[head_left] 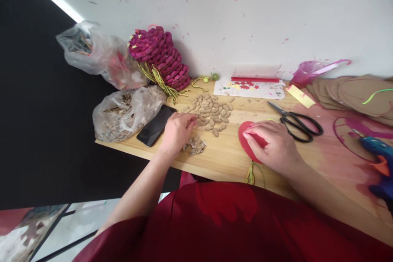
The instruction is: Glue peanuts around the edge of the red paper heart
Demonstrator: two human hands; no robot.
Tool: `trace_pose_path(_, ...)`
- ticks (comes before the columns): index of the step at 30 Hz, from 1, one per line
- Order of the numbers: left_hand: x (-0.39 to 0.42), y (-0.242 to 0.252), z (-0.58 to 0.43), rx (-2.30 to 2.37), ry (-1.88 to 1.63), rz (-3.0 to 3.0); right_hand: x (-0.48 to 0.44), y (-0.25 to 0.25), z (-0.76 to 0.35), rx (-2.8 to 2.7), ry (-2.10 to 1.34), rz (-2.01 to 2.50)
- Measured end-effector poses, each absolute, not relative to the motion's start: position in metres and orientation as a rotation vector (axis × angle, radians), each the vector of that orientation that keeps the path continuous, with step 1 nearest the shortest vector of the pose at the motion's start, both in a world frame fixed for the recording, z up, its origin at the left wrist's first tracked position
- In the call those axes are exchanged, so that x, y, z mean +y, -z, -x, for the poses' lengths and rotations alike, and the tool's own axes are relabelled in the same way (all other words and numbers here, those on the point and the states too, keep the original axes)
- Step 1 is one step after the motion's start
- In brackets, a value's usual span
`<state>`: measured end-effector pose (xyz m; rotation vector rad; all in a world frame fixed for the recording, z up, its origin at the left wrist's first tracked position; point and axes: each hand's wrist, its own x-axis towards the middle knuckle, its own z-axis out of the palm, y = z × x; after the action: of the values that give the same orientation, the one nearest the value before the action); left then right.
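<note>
My left hand [178,129] reaches to the left edge of a spread of peanuts in their shells [211,110], fingers bent and drawn together. Whether a peanut is between its fingertips is hidden. Just below that hand lies a small heap of broken peanut shells [196,146]. My right hand [272,141] is over a red round disc [245,137] lying on the table, thumb and fingers closed in a pinch; anything held there is too small to make out. A yellow-green tassel [251,175] hangs from the disc's near edge.
Black-handled scissors [299,125] lie right of my right hand. A phone [156,126] and plastic bags [129,114] are at left. Behind stand stacked magenta discs [162,57] and a paper with stars [264,91]. Cardboard rounds [356,96] and a glue gun [379,151] are at right.
</note>
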<state>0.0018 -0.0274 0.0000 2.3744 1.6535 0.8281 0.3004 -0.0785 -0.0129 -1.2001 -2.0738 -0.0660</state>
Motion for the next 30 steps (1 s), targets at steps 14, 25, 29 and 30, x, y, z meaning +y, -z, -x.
trace_pose_path(14, -0.050, -0.004, 0.041, 1.379, -0.691, -2.453, -0.080, 0.007, -0.296, -2.087, -0.003, 1.193)
trace_pose_path(25, -0.053, -0.007, 0.036, 1.418, -0.630, -2.445, -0.080, 0.008, -0.300, -2.065, 0.024, 1.195)
trace_pose_path(29, -0.051, -0.006, 0.033, 1.478, -0.625, -2.382, -0.077, 0.003, -0.306, -1.997, 0.068, 1.278)
trace_pose_path(30, -0.051, -0.006, 0.032, 1.483, -0.623, -2.370, -0.076, 0.003, -0.308, -1.970, 0.083, 1.315)
